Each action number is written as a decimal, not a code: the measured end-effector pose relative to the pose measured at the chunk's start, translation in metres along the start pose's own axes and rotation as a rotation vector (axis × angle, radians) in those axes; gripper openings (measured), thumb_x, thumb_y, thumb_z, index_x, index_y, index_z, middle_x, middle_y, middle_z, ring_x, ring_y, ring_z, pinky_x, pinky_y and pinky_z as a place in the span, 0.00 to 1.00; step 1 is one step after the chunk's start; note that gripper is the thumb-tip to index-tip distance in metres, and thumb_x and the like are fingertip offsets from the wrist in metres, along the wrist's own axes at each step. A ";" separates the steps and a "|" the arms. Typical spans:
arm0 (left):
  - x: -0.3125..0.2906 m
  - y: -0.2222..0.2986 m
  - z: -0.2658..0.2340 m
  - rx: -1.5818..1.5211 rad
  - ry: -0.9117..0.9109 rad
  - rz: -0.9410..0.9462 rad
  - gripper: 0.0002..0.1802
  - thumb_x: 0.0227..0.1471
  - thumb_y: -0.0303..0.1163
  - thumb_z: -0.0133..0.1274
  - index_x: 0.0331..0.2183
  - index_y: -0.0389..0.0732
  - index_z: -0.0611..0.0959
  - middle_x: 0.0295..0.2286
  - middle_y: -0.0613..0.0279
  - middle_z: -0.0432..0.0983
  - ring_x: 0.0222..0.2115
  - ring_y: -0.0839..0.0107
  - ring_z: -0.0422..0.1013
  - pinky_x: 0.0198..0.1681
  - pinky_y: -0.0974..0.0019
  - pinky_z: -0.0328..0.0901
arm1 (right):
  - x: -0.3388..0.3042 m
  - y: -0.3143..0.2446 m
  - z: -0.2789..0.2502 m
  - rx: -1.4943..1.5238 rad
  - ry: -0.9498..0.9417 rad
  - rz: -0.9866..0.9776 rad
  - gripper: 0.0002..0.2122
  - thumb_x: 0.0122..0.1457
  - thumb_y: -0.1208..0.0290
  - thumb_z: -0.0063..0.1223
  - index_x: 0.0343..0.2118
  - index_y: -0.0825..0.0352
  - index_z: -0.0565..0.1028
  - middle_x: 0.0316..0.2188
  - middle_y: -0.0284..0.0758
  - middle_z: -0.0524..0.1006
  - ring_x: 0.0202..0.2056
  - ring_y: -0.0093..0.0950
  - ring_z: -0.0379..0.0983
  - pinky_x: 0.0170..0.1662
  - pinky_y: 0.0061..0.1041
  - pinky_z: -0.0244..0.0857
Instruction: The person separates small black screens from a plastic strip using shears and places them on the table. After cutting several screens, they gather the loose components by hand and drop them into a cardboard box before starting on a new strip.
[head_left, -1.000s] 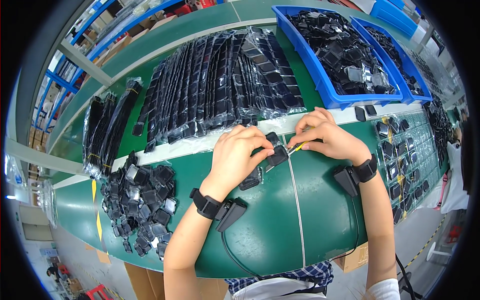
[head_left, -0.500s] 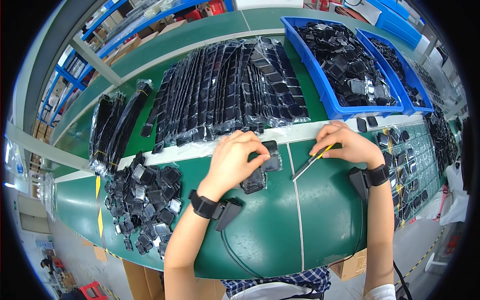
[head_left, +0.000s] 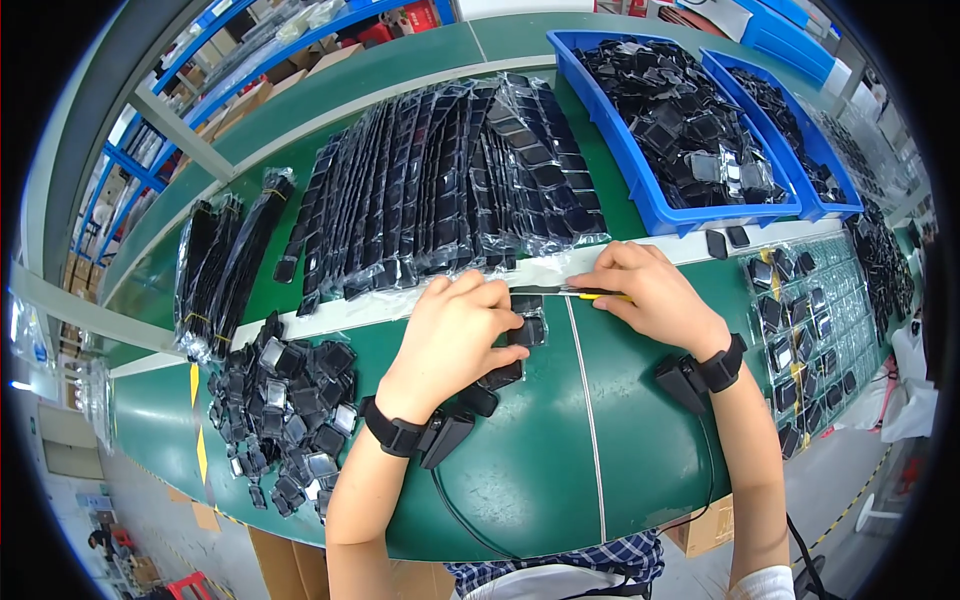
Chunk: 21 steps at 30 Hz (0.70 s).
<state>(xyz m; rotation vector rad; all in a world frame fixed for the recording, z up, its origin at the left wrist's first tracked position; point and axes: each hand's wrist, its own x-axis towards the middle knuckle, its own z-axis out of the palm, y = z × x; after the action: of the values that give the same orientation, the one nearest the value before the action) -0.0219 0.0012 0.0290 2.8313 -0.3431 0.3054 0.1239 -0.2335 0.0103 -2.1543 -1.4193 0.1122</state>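
My left hand rests on a short strip of black squarish pieces in clear film, with thumb and curled fingers gripping its left side. Part of the strip is hidden under the hand; more dark pieces show below the thumb. In my right hand is a slim cutter knife with a yellow and black handle. Its thin dark blade points left and lies across the top end of the strip, near the fingers of my left hand. Both wrists wear black straps with small black devices.
Loose black pieces are heaped at left. Rows of filmed strips lie behind the white ledge, beside banded bundles. Two blue bins of black pieces stand at far right. A clear sheet with pieces lies right.
My right hand has moved left and away from me, bringing the knife from the seam to the strip's top end. My left hand has shifted slightly left, its thumb lower.
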 end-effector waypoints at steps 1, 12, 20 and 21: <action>0.000 0.001 0.002 0.047 0.006 0.034 0.15 0.36 0.42 0.71 0.30 0.48 0.89 0.28 0.74 0.73 0.35 0.71 0.69 0.41 0.63 0.62 | 0.000 -0.002 0.001 -0.056 0.013 -0.029 0.18 0.51 0.76 0.65 0.47 0.56 0.83 0.37 0.31 0.74 0.42 0.33 0.71 0.50 0.33 0.63; 0.007 0.000 0.013 -0.005 0.195 0.083 0.07 0.39 0.31 0.67 0.27 0.46 0.88 0.26 0.72 0.73 0.31 0.70 0.69 0.35 0.64 0.64 | -0.002 -0.004 0.008 -0.010 -0.025 -0.044 0.16 0.52 0.76 0.63 0.45 0.55 0.84 0.35 0.29 0.71 0.42 0.31 0.70 0.52 0.33 0.61; 0.007 -0.014 0.039 -0.264 0.189 -0.138 0.07 0.46 0.34 0.68 0.30 0.45 0.88 0.31 0.68 0.77 0.34 0.66 0.73 0.40 0.63 0.67 | -0.001 -0.001 0.008 0.019 -0.057 -0.036 0.16 0.52 0.77 0.63 0.45 0.54 0.83 0.38 0.29 0.74 0.45 0.31 0.70 0.54 0.33 0.59; 0.007 -0.014 0.040 -0.297 0.177 -0.157 0.07 0.46 0.34 0.68 0.30 0.45 0.88 0.31 0.68 0.77 0.34 0.67 0.73 0.40 0.64 0.67 | -0.001 -0.001 0.007 0.019 -0.057 -0.033 0.16 0.52 0.77 0.63 0.45 0.54 0.83 0.38 0.29 0.74 0.45 0.31 0.70 0.54 0.33 0.59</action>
<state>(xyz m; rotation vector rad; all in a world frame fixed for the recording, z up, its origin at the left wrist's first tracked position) -0.0043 0.0016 -0.0105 2.4996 -0.1159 0.4299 0.1201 -0.2312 0.0046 -2.1274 -1.4787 0.1748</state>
